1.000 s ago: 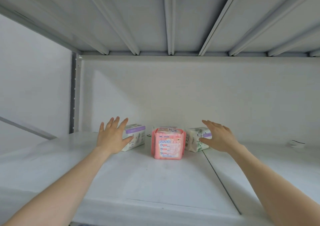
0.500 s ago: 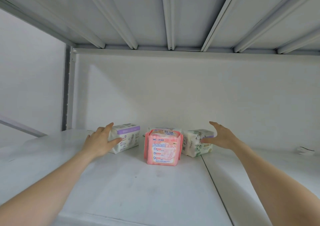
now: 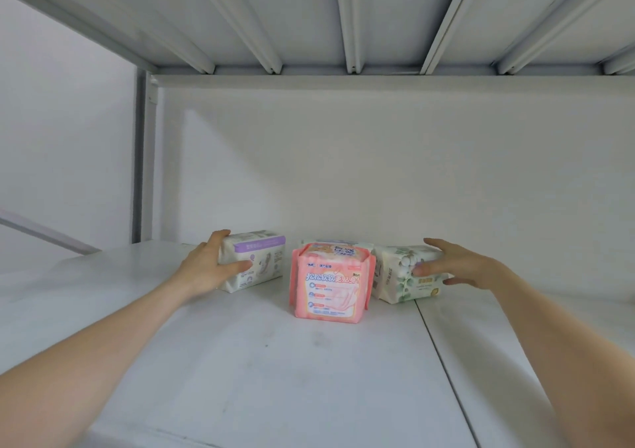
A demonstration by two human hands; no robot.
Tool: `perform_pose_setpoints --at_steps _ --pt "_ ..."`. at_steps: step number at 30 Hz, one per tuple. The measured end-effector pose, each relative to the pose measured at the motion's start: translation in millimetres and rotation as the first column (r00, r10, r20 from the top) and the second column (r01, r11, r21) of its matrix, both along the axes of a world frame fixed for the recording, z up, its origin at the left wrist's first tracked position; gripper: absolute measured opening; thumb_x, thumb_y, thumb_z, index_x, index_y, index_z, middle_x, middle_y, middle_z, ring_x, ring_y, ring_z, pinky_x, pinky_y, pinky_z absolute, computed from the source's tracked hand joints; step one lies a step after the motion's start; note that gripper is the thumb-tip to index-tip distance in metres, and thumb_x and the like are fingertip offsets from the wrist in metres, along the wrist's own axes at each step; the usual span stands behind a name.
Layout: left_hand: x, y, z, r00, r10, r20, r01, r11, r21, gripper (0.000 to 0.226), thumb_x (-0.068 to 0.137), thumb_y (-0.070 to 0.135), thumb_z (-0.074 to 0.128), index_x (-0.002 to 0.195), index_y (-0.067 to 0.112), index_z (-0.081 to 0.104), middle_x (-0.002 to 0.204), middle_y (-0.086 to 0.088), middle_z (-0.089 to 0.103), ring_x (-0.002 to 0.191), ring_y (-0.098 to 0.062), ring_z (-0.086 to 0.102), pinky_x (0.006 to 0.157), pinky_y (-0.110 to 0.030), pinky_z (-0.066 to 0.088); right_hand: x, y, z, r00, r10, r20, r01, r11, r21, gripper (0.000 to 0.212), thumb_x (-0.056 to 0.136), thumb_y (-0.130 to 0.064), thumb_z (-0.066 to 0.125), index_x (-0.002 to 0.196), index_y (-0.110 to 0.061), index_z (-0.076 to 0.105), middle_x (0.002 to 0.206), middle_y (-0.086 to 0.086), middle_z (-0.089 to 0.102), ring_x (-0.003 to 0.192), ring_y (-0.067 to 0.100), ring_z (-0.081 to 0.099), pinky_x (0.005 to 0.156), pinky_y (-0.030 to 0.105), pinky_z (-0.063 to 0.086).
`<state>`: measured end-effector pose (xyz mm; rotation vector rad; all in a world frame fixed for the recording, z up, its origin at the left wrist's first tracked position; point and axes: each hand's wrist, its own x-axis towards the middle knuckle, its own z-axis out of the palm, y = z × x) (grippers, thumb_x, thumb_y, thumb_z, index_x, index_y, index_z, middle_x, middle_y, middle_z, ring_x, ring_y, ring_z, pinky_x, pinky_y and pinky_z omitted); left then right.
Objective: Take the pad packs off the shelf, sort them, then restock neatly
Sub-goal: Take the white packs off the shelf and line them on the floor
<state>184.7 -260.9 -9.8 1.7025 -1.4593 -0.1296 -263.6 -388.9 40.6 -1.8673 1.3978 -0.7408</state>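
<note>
Three pad packs stand near the back of a white shelf (image 3: 309,372). The white pack with a purple band (image 3: 261,258) is on the left, and my left hand (image 3: 206,269) grips its left end, thumb across the front and fingers over the top. A pink pack (image 3: 330,286) stands upright in the middle, a little nearer to me, untouched. Behind it a further pack's top edge (image 3: 336,241) just shows. On the right lies a white pack with green leaves (image 3: 402,279); my right hand (image 3: 457,265) holds its right end, thumb on the front.
The white back wall sits close behind the packs. The ribbed underside of the shelf above (image 3: 343,18) hangs overhead. A metal upright (image 3: 144,158) stands at the back left. A seam (image 3: 443,372) splits the shelf board right of the middle.
Both hands have reached forward from in front of the packs and closed onto the two outer packs. The camera has moved closer.
</note>
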Motion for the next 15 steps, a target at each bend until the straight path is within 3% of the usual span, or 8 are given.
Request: perform_pose_setpoints --at_steps 6,10,15 --pt "-2.5 3.3 -0.1 1.000 0.010 -0.023 -0.010 1.000 -0.024 0.077 0.078 0.044 0.077 0.139 0.023 0.035 0.126 -0.008 0.056 0.114 -0.028 0.054 0.094 -0.041 0.048 -3.8 10.1 0.1 0.998 0.031 -0.058 -0.029 0.999 0.029 0.090 0.061 -0.026 0.092 0.138 -0.029 0.045 0.128 -0.001 0.061 0.120 0.023 0.056 0.107 0.046 0.043" --pt "1.2 3.5 2.5 0.999 -0.009 -0.031 0.009 1.000 -0.012 0.074 0.079 0.041 0.077 0.137 0.021 0.036 0.126 -0.007 0.057 0.114 -0.027 0.054 0.092 -0.040 0.048 -9.3 16.6 0.4 1.000 -0.013 -0.013 0.013 0.999 0.030 0.071 0.065 -0.019 0.089 0.126 -0.027 0.053 0.125 0.002 0.063 0.119 0.023 0.056 0.106 0.046 0.044" --pt "6.2 8.5 3.9 0.995 -0.059 -0.076 0.059 0.998 -0.009 0.071 0.078 0.038 0.078 0.135 0.024 0.039 0.121 -0.003 0.057 0.111 -0.024 0.055 0.078 -0.031 0.047 -15.8 34.8 2.2 0.998 -0.058 0.039 0.056 0.998 0.034 0.067 0.061 -0.020 0.091 0.118 -0.019 0.056 0.120 0.001 0.068 0.116 0.021 0.060 0.103 0.045 0.048"
